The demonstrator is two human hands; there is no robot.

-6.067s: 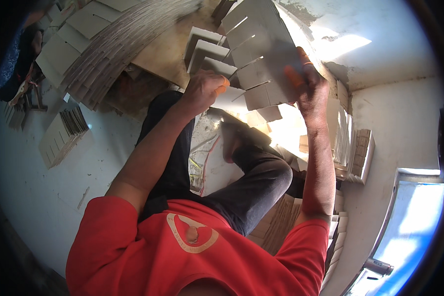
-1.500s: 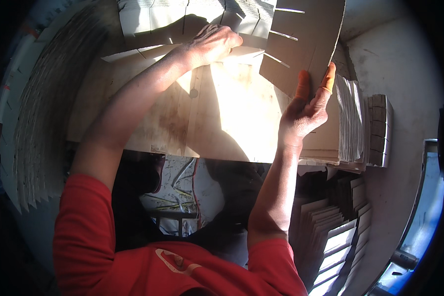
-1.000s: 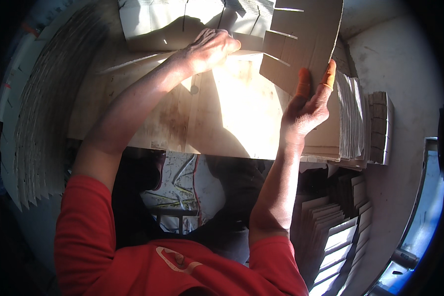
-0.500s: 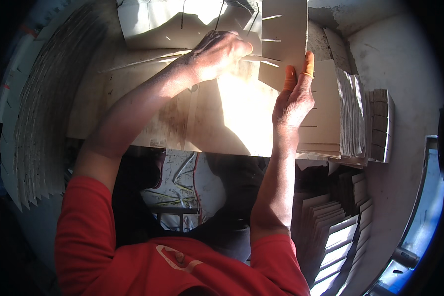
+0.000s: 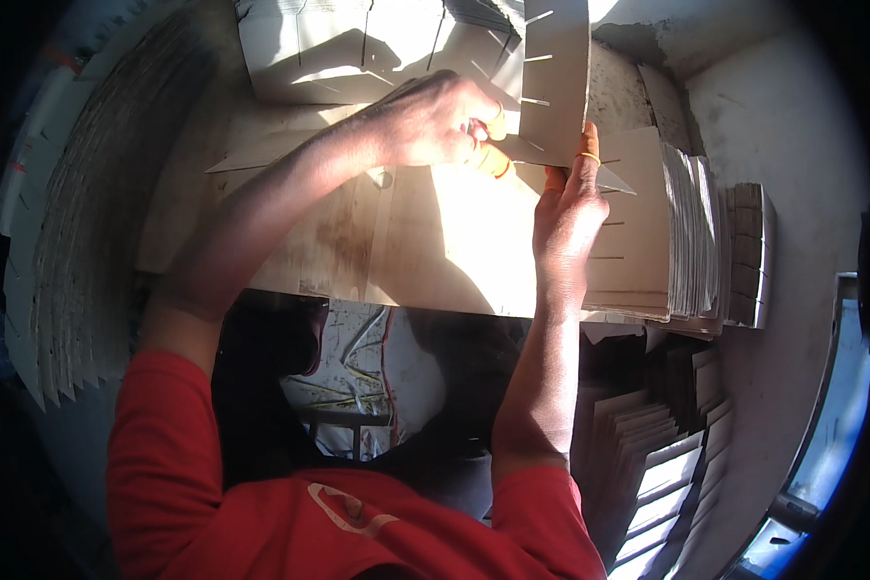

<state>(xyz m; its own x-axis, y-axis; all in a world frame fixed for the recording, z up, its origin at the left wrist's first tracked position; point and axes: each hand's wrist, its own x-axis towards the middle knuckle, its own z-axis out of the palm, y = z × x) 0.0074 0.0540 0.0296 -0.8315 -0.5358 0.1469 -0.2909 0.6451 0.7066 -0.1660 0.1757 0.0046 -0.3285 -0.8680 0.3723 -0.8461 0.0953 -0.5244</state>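
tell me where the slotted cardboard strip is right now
In the head view the slotted cardboard strip stands upright at top centre, held between the left hand and right hand, above the wooden board.

We count two hands, left hand [image 5: 435, 121] and right hand [image 5: 568, 217], on one slotted cardboard strip [image 5: 554, 68]. We see three stacks of cardboard pieces: left stack [image 5: 77, 242], right stack [image 5: 706, 242], lower stack [image 5: 657, 464].

The slotted card [image 5: 554, 68] now stands upright at 12 o'clock, turned from its tilt; both hands have closed in beneath it.
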